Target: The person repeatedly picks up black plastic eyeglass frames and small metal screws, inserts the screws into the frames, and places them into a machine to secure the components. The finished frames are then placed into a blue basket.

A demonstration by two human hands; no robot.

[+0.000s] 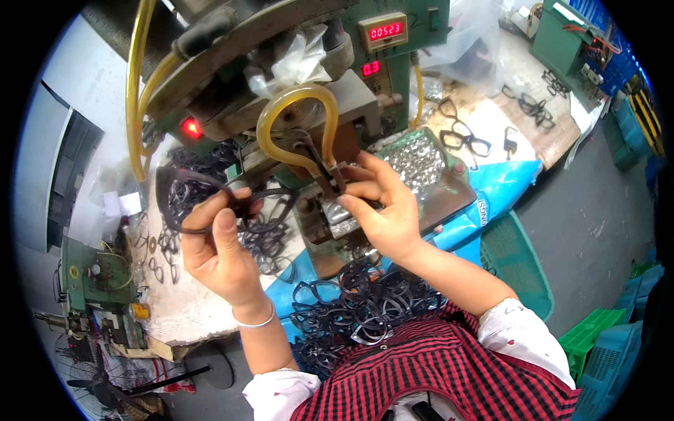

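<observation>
**Frames at the press**

Cluttered workshop: a green machine (295, 77) with red number displays stands on a desk (186, 309) strewn with dark eyeglass frames. The left hand (221, 245) is closed around one black eyeglass frame (203, 200), thumb up along its side, holding it just left of the machine's jig. The right hand (382, 207) pinches its fingertips on a small metal clamp (335, 179) under a looped yellow tube (298, 116); what lies between them I cannot tell. A heap of dark frames (361, 302) rests in the lap, against a red checked shirt (449, 372). More frames (463, 137) lie on a board at the back right.
</observation>
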